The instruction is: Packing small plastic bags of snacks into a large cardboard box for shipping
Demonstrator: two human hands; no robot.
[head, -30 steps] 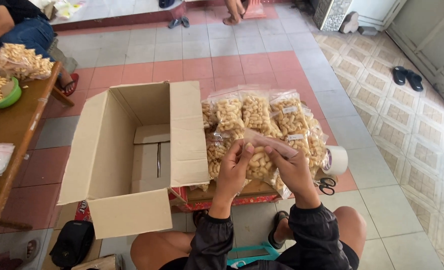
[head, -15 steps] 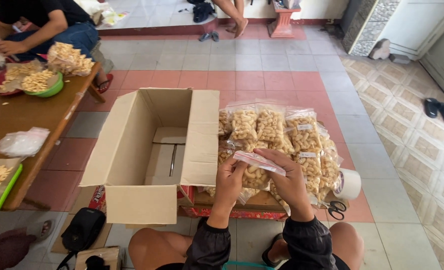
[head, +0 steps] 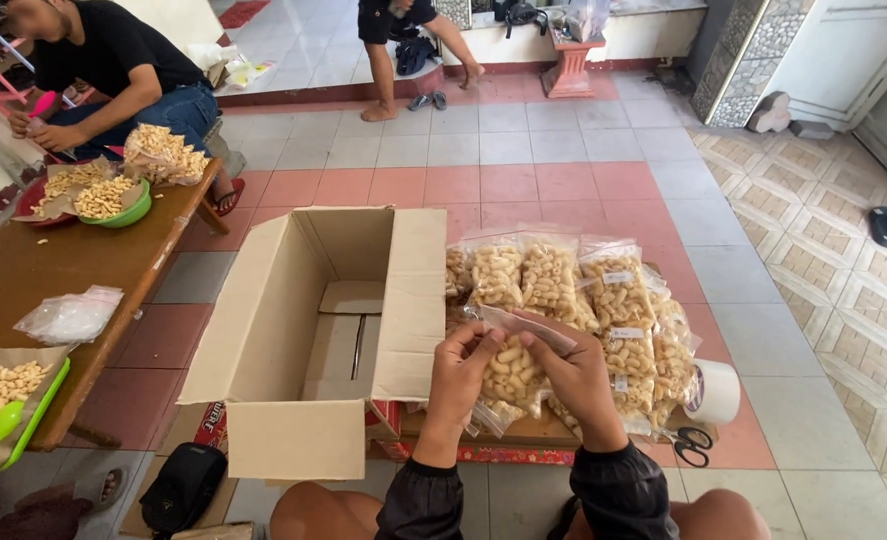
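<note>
Both my hands hold one clear plastic bag of pale puffed snacks [head: 511,372] by its top edge, just above the stack. My left hand [head: 460,372] pinches the bag's left corner and my right hand [head: 575,378] grips the right side of the top. Behind the bag lies a pile of several similar filled snack bags [head: 573,285] on a low board. To the left stands an open cardboard box [head: 328,340], flaps up, with nothing inside.
A roll of tape [head: 711,392] and scissors [head: 693,445] lie right of the pile. A wooden table [head: 23,280] at left carries bowls of snacks and a bag. A seated person [head: 113,70] works at its far end; another person sits on the step [head: 403,40].
The view has tilted up and shifted, showing more of the room. My hands have lifted the snack bag slightly and keep working its top edge.
</note>
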